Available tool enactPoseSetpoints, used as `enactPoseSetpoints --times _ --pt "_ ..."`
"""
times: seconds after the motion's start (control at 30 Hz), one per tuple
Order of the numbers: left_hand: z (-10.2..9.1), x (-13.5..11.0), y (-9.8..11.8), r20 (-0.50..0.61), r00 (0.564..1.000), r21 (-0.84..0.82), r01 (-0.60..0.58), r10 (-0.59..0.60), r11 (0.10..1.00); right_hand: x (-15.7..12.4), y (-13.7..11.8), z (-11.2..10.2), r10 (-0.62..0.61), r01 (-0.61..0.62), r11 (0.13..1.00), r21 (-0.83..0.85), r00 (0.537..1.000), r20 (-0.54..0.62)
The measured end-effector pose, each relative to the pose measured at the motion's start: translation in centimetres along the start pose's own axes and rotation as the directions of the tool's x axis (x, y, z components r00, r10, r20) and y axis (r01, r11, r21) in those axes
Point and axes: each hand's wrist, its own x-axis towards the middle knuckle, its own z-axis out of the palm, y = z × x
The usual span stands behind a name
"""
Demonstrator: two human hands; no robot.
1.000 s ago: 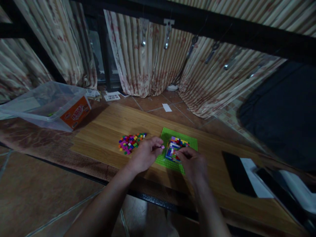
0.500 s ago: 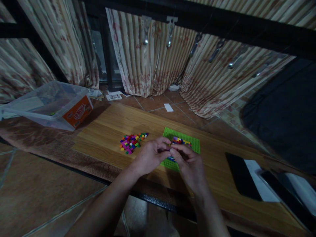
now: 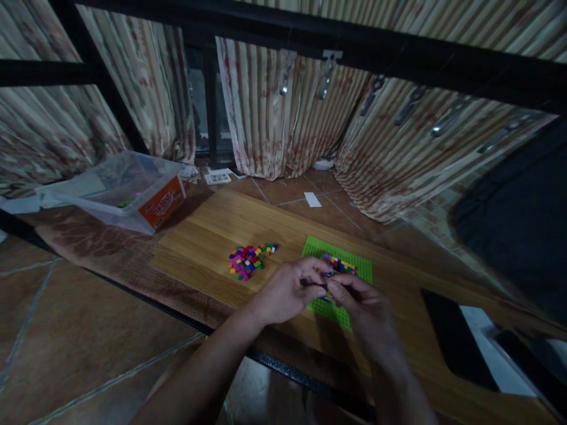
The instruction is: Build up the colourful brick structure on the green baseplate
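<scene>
Over a green studded baseplate (image 3: 315, 244), my left hand (image 3: 287, 295) and my right hand (image 3: 367, 307) meet with fingertips pinched close together. What sits between the fingertips is too small and dark to make out. Rows of multicoloured bricks (image 3: 340, 265) stand on the plate just beyond my fingers, and part of the plate is hidden under both hands. To the left of my left hand lies a loose pile of small coloured bricks (image 3: 248, 260) in pink, red, yellow, green and other colours.
A clear plastic box (image 3: 110, 206) with an orange label stands at the left end of the wooden table (image 3: 199, 260). A black flat item (image 3: 456, 342) and a white sheet (image 3: 496, 354) lie at the right. Curtains (image 3: 270, 118) hang behind a dark bar.
The whole view has shifted, so the table and its things appear further right and slightly lower. My hands stay over the baseplate, with the left fingertips a little more spread along the pinch.
</scene>
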Motion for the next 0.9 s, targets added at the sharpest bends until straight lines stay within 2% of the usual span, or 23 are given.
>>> enactPoseSetpoints --times 0.1,0.17,0.3,0.4,0.5,0.7,0.8,0.9 --pt "0.0 0.0 0.3 0.038 0.999 -0.015 -0.022 0.022 1.000 0.1 0.2 -0.4 0.031 -0.026 0.995 0.094 0.998 -0.047" --pt "-0.2 -0.1 0.4 0.033 0.999 0.041 -0.022 0.021 0.999 0.2 0.2 -0.7 0.045 -0.033 0.990 0.135 0.996 -0.083" --pt "-0.9 0.0 -0.1 -0.092 0.996 0.189 0.032 -0.015 0.981 0.4 0.2 -1.8 0.075 -0.053 0.991 0.125 0.980 -0.183" --pt "-1.5 0.1 -1.1 -0.209 0.977 0.232 0.089 -0.040 0.969 0.4 0.1 -2.7 0.087 -0.075 0.995 0.067 0.975 -0.202" --pt "-1.8 0.4 -1.9 -0.254 0.966 0.254 0.111 -0.044 0.961 0.4 0.1 -3.2 0.081 -0.089 0.996 -0.028 0.976 -0.200" --pt "-1.4 0.5 -1.7 -0.221 0.972 0.275 0.135 -0.074 0.952 0.3 0.6 -2.9 -0.019 -0.029 0.951 -0.307 0.988 -0.151" --pt "-1.2 0.5 -1.5 -0.220 0.969 0.284 0.172 -0.111 0.943 0.4 0.7 -2.7 -0.045 -0.030 0.896 -0.444 0.986 -0.159" --pt "-1.1 0.4 -1.3 -0.216 0.970 0.298 0.176 -0.113 0.938 0.4 0.5 -2.3 -0.105 -0.013 0.798 -0.603 0.982 -0.160"
